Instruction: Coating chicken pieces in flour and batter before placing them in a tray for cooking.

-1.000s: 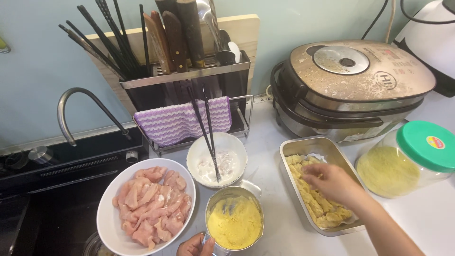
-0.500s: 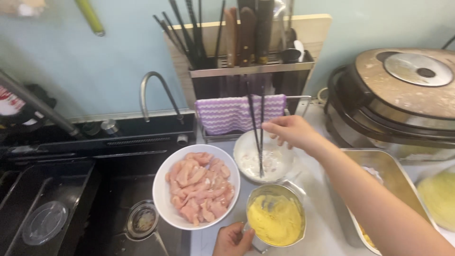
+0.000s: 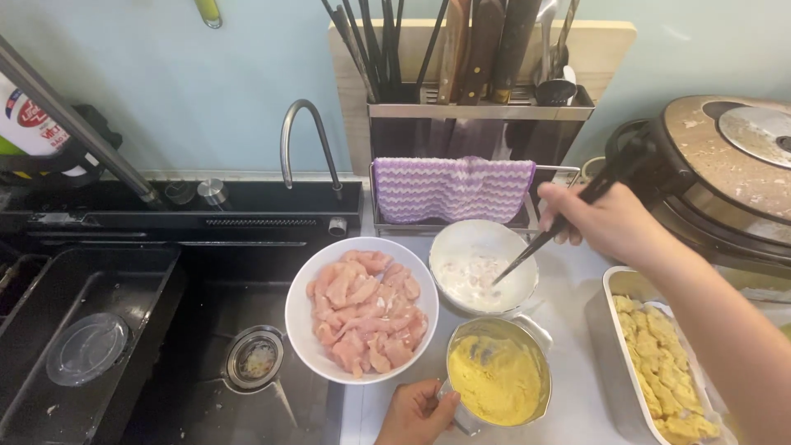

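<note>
While the right hand (image 3: pixel 606 221) grips dark chopsticks (image 3: pixel 560 222), the left hand (image 3: pixel 416 412) steadies a round metal bowl of yellow batter (image 3: pixel 498 381).

Right fingers are curled tight around the 2 sticks, whose tips dip into a white ceramic bowl of floury coating (image 3: pixel 483 268). Left fingers wrap the metal bowl's near rim. Just beside it sit a white round plate of raw pink meat strips (image 3: pixel 362 308) and a rectangular metal tray of coated pieces (image 3: pixel 659 363).
</note>
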